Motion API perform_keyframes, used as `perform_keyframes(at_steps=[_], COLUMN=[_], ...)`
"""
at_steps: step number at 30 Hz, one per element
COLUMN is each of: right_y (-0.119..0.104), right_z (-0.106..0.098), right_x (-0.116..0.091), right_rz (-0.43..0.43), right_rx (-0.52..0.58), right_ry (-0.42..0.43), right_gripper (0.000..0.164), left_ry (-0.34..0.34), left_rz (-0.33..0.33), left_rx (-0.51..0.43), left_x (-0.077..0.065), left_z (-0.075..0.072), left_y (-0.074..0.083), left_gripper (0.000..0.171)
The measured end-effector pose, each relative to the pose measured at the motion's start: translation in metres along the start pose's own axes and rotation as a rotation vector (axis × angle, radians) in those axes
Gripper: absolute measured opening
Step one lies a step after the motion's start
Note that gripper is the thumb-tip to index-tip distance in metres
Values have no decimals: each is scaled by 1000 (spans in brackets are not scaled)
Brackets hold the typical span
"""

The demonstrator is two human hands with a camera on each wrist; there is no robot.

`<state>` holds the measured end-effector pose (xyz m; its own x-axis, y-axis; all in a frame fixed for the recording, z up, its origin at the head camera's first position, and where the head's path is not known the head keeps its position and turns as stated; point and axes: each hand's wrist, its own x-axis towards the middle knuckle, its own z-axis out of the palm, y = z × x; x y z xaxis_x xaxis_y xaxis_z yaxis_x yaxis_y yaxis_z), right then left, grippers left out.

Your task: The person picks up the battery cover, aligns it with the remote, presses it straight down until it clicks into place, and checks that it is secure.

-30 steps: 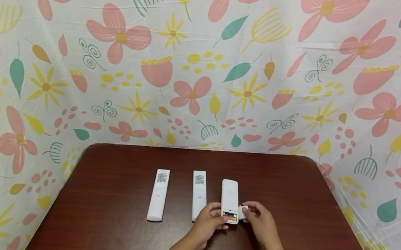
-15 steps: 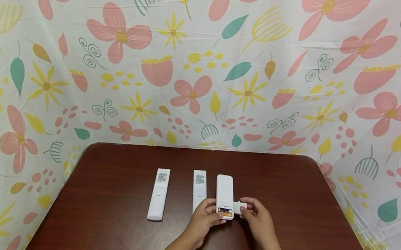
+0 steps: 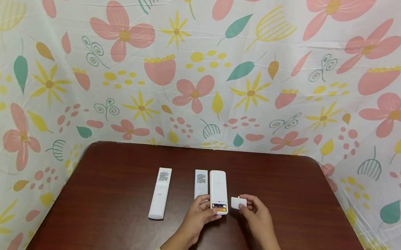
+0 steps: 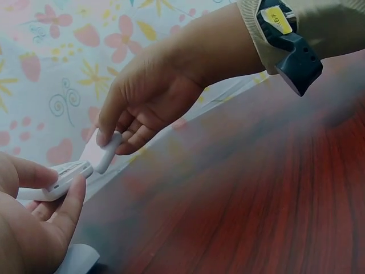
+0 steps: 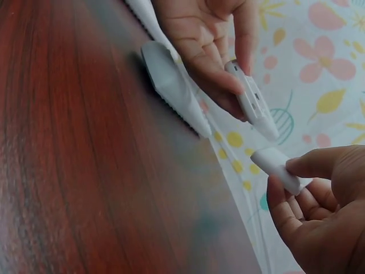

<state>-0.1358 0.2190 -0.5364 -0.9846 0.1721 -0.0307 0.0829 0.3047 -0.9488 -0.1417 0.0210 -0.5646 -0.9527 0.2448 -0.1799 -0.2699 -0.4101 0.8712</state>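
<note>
My left hand [image 3: 195, 219] grips the lower end of a white remote control [image 3: 219, 186], its back turned up. The battery compartment [image 3: 219, 207] at that end is uncovered, and batteries show inside it. A little to the right, my right hand [image 3: 258, 218] pinches the small white battery cover [image 3: 238, 203] between thumb and fingers. In the right wrist view a gap separates the cover [image 5: 279, 168] from the remote [image 5: 251, 100]. Another white remote [image 3: 200, 184] lies behind my left hand, its lower part hidden.
A third white remote [image 3: 160, 194] lies back up on the dark red-brown table [image 3: 113, 221], farther left. Flower-printed cloth [image 3: 200, 59] hangs behind the table and at both sides. A dark wrist strap [image 4: 293, 57] sits on the right sleeve.
My left hand has carried the remote leftward and slightly away. The battery cover, still pinched in my right hand, has shifted a little left and now stands apart from the remote.
</note>
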Motion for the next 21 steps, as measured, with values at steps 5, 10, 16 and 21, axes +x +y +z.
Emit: perform_keyframes(at_steps=[5,10,16,21], right_y=[-4,-8,-13,-15], right_z=[2,4,8,14], right_x=[-1,-3,-6,-7], right_rz=[-12,-41,-44,-40], right_rx=[21,38,82,189], right_ry=[5,3,-20,-87], right_gripper=[23,22,21,27], left_ry=[7,14,15,15], left_rz=[5,4,4,-2], left_rx=[-1,-10,-17,-12], left_x=[1,2,1,1], left_z=[-5,-9,-11,-12], left_y=[1,3,5,7], left_gripper=[53,55,62,66])
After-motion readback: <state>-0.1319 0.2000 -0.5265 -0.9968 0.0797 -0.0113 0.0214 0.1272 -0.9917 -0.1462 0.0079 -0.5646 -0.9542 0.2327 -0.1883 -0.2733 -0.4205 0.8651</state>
